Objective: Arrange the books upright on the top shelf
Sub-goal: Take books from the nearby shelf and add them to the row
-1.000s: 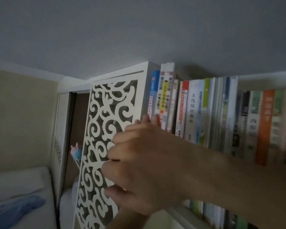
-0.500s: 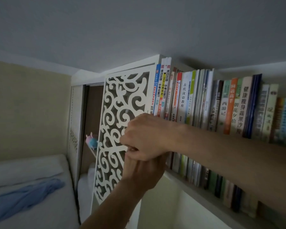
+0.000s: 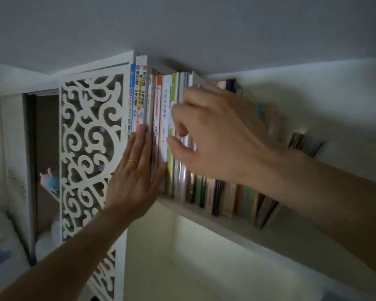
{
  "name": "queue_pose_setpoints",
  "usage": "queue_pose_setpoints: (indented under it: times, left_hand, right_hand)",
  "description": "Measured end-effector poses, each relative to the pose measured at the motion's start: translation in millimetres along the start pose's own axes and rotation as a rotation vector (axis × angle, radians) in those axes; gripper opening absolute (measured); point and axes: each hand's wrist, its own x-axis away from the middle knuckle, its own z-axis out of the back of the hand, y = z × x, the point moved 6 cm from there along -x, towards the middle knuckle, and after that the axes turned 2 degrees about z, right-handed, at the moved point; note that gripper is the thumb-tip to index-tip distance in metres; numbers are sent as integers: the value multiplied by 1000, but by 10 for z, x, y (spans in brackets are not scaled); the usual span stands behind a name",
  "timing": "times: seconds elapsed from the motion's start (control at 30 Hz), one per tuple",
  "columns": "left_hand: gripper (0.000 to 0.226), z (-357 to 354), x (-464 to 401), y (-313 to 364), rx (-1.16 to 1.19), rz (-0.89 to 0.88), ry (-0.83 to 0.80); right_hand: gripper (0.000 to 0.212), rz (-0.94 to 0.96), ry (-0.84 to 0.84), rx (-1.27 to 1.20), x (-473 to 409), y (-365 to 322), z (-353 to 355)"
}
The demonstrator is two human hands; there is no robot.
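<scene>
Left hand [image 3: 133, 170] flat, fingers straight, gold ring, pressing glossy spines of books [image 3: 152, 105] upright on top shelf [image 3: 204, 211]. Right hand [image 3: 217, 135] just right of it, motion-blurred, fingers curled against thin spines; grip cannot tell. Left of left hand: white scrollwork fretwork panel [image 3: 89, 153].

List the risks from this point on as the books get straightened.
The left hand only presses flat on the leftmost spines, so they may slip once released. The right hand curls into the middle of the row of books; tugging there could drag neighbours off the shelf. The leaning books might topple.
</scene>
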Motion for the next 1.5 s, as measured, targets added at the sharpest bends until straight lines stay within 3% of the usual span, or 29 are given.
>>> queue_pose_setpoints:
  times: [0.1, 0.17, 0.23, 0.27, 0.4, 0.53, 0.63, 0.73, 0.83, 0.9, 1.0, 1.07, 1.13, 1.27, 1.5]
  left_hand:
    - [70, 135, -70, -66, 251, 323, -46]
    - [79, 324, -75, 263, 269, 293, -52]
    - [82, 554, -56, 781, 304, 112, -61]
    - [79, 652, -41, 1050, 361, 33, -67]
    - [68, 746, -60, 1624, 491, -73, -21]
    - [70, 680, -313, 1723, 384, -72, -28]
    - [75, 597, -338, 1892, 354, -256, -66]
    - [60, 520, -448, 1942, 275, -154, -159]
    - [35, 608, -595, 2058, 77, -122, -171]
    - [46, 701, -623, 2225, 54, -261, -127]
    - [77, 594, -667, 2429, 209, -468, -313]
    - [91, 394, -733, 2412, 308, -473, -548]
    - [96, 240, -736, 2406, 349, -534, -692]
    - [96, 113, -723, 2423, 208, -673, -576]
    - [103, 211, -649, 2513, 25, -784, -512]
  right_hand:
    - [51, -372, 73, 354, 326, 536, 182]
    - [74, -799, 71, 448, 836, 937, 344]
    - [94, -1208, -81, 143, 1354, 1192, 290]
    - [94, -1312, -148, -58, 1543, 1235, 223]
    - [64, -1340, -218, -498, 1716, 1129, 137]
    - [43, -1332, -175, -841, 1667, 904, 153]
    - [49, -1292, -339, -746, 1731, 820, 266]
    - [51, -1404, -371, -555, 1937, 937, 567]
    - [63, -1547, -749, -128, 2240, 1019, 946]
    - [56, -1650, -875, -99, 2477, 997, 1138]
    - [37, -1884, -714, -294, 2689, 1041, 1233]
    - [58, -2052, -554, -420, 2735, 1082, 1162]
    - [77, -2103, -482, -536, 2731, 1130, 1027]
    - [75, -2260, -303, -759, 2891, 1123, 794]
    - [34, -2217, -382, -945, 2860, 1188, 631]
